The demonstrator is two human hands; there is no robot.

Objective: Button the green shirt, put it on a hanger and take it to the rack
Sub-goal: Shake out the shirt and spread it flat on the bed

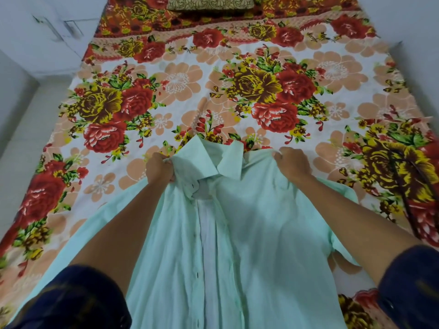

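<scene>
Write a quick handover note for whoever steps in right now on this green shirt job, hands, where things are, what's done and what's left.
Left hand: grips bunched fabric at the green shirt's left shoulder, beside the collar.
Right hand: grips the other shoulder.
Shirt: front up on the floral bedsheet, collar away from the person.
Done: nothing buttoned that I can see; the placket lies open.
Left: button it, hang it, carry it to the rack. No hanger or rack in view.

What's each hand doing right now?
Left hand: grips a bunched shoulder of the green shirt.
Right hand: grips the shirt's other shoulder.
</scene>
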